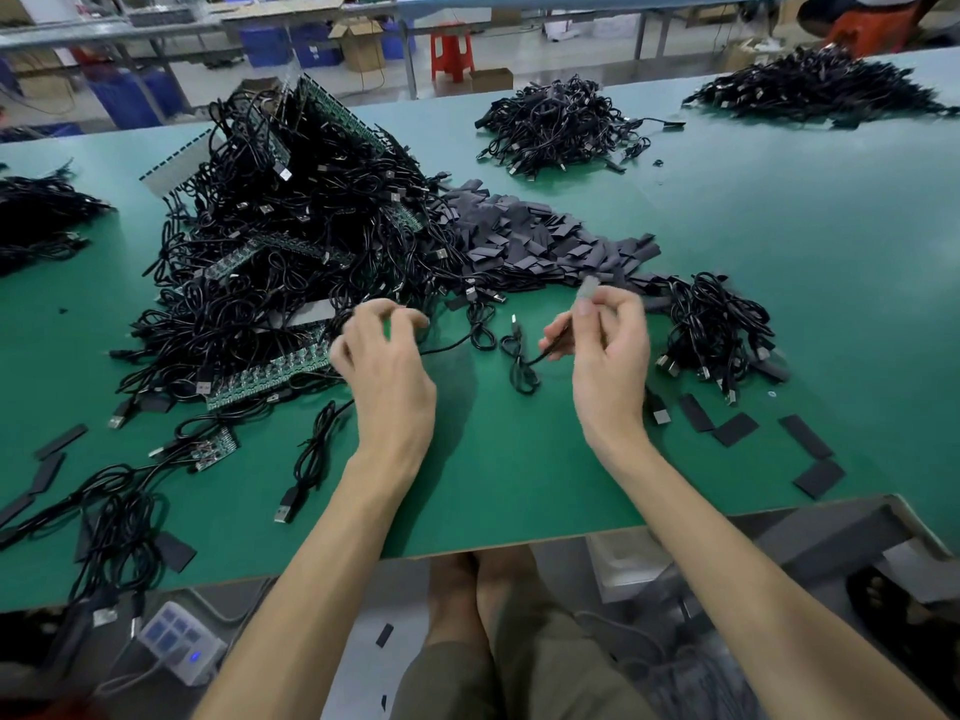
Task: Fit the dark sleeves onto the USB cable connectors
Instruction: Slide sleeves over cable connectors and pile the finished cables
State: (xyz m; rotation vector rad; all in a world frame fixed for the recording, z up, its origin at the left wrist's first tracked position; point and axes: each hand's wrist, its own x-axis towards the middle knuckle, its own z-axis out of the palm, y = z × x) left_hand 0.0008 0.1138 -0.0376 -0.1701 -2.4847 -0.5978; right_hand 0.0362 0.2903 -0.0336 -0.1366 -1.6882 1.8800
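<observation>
Black cable (524, 363) is pinched in the right hand (608, 356), its blurred tip raised. The left hand (384, 366) curls at the cable pile (291, 241), grip unclear. Beyond, dark sleeves (530, 241) heap mid-worktop (519, 485). Likely between pieces: next, take a sleeve and align it.

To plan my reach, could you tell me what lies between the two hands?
In the head view, a looped cable lies on the table between them.

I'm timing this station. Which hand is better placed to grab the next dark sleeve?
Probably left. The right hand pinches a cable near its connector; the left hand, though blurred, shows no clear hold and hovers near the sleeve pile.
</observation>
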